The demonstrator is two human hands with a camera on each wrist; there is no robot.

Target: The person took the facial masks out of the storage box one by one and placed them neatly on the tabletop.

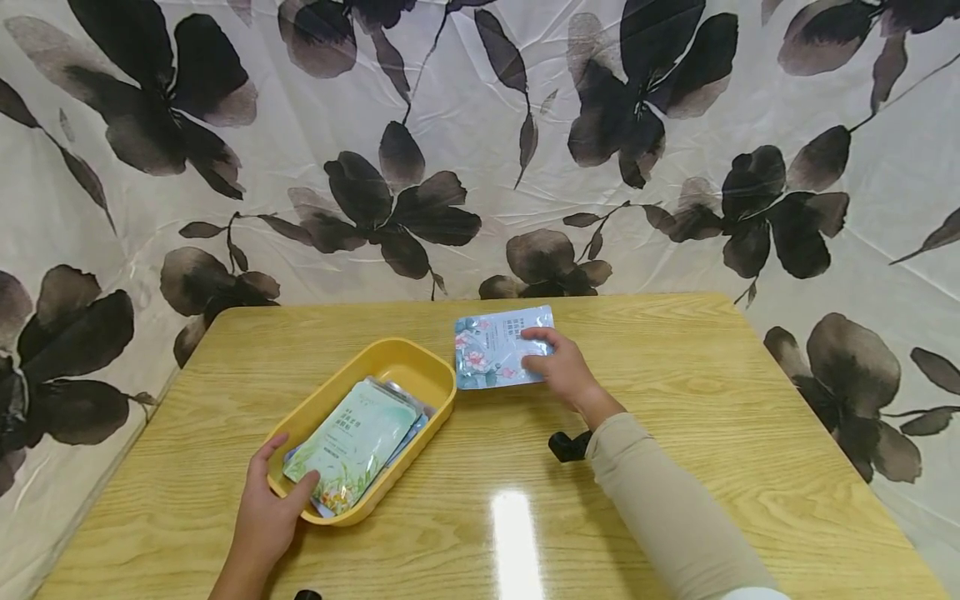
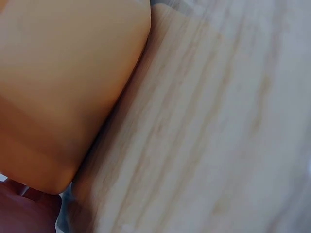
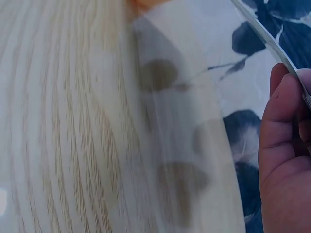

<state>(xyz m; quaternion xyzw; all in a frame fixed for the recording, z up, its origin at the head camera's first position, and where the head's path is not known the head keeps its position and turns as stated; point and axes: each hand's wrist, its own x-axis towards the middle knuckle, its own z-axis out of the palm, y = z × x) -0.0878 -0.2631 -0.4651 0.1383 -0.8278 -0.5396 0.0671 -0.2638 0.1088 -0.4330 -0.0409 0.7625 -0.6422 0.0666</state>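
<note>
A light-blue packet [image 1: 491, 333] with pink flowers is pinched at its right edge by my right hand [image 1: 567, 373]. In the head view it is just right of the far end of a yellow plastic basket [image 1: 401, 354]. The right wrist view shows the packet edge-on as a thin strip [image 3: 267, 36], between thumb and fingers, above the table. My left hand [image 1: 268, 515] grips the basket's near-left end, thumb over the rim. Inside the basket lies a pale green packet [image 1: 358, 442] on top of other packets, mostly covered. The basket's outer wall [image 2: 73, 82] fills the left wrist view's left side.
Everything stands on a wood-grain table [image 1: 675, 358]. Behind it hangs a white cloth [image 1: 495, 167] printed with dark flowers. A small black object [image 1: 567, 447] shows by the right wrist, and another black piece [image 1: 307, 595] at the bottom edge.
</note>
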